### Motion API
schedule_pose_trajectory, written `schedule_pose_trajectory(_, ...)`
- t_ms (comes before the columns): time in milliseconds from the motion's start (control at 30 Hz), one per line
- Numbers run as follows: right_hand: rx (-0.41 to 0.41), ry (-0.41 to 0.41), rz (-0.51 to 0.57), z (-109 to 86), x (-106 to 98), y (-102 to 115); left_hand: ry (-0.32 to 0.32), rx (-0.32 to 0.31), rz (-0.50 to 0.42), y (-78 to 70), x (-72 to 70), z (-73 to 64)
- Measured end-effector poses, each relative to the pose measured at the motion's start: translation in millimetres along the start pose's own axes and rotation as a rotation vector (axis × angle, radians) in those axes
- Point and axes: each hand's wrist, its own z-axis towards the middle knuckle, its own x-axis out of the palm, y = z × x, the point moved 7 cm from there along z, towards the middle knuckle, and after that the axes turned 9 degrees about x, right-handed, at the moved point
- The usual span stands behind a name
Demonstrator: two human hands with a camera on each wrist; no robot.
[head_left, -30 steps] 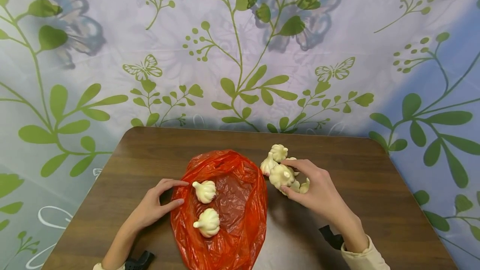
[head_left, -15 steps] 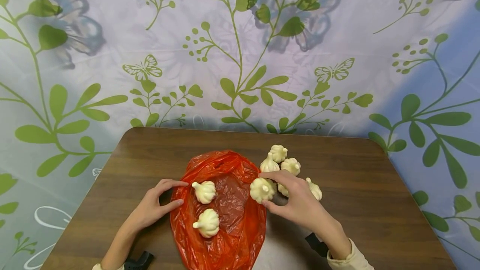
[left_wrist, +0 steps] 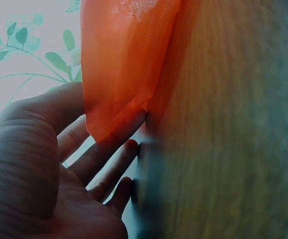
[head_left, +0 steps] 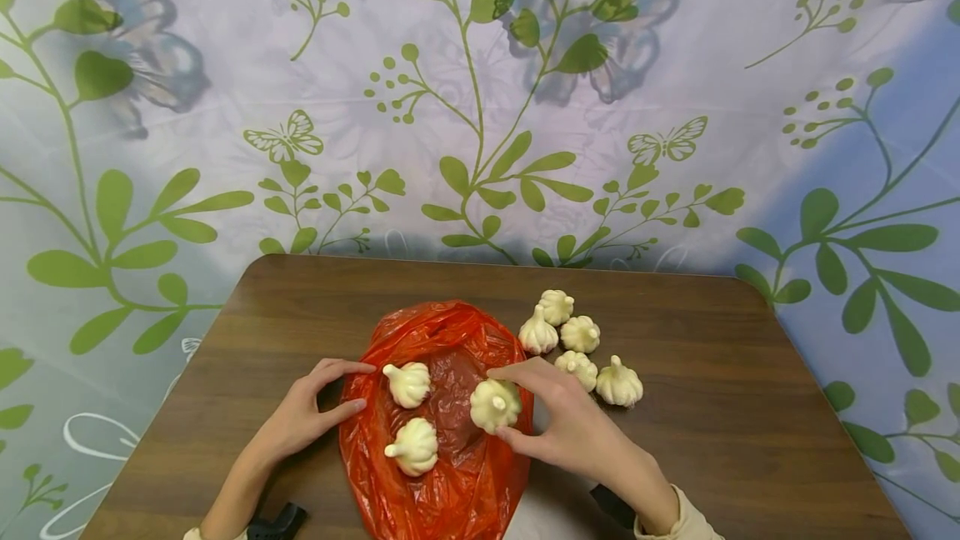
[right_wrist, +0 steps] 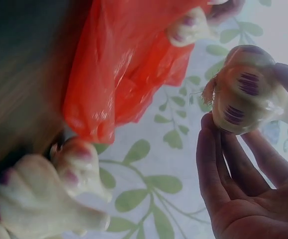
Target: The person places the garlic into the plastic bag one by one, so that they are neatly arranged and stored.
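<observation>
In the head view my right hand (head_left: pixel 566 419) pinches a garlic bulb (head_left: pixel 495 406) between thumb and fingers, over the right side of a red plastic bag (head_left: pixel 498 482). The right wrist view shows purple streaks on this held garlic bulb (right_wrist: pixel 243 89) and small roots at its base. Two more garlic bulbs, an upper one (head_left: pixel 409 384) and a lower one (head_left: pixel 415 447), lie in the bag's left half. At the bag's left edge, my left hand (head_left: pixel 303 411) rests with extended, spread fingers touching the plastic; the left wrist view has these fingers (left_wrist: pixel 109 149) against the bag's side.
Several garlic bulbs (head_left: pixel 580 334) sit in a loose group right of the bag, one (head_left: pixel 619 382) farthest right. Everything stands on a brown wooden table (head_left: pixel 712 373). Behind its far edge hangs a cloth (head_left: pixel 480 107) printed with leaves and butterflies.
My right hand has carried one garlic bulb leftward from the group to over the bag, uncovering the bulbs behind it. The left hand has stayed at the bag's edge.
</observation>
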Motion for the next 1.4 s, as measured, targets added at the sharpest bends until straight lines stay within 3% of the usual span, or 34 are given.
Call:
schedule_pose_trajectory(200,-0.009,0.087,0.052,-3.0,22.2,12.0,-0.002,-0.010,0.004,1.6,0.6,-1.5)
schedule_pose_trajectory(400,-0.034,0.099,0.079,-5.4,31.7,19.8,0.001,-0.011,0.009,1.7,0.7,-1.8)
schedule_pose_trajectory(600,-0.059,0.124,0.055,-7.9,34.8,25.8,-0.001,0.002,0.012,-1.8,-1.5,-1.2)
schedule_pose_trajectory(1200,-0.056,0.361,0.014,-16.4,70.2,32.6,0.005,0.002,0.016,-3.6,-1.6,0.5)
schedule_pose_trajectory(1400,-0.069,0.397,-0.010,-20.0,80.9,30.7,0.011,-0.013,0.013,-1.8,-1.6,0.9)
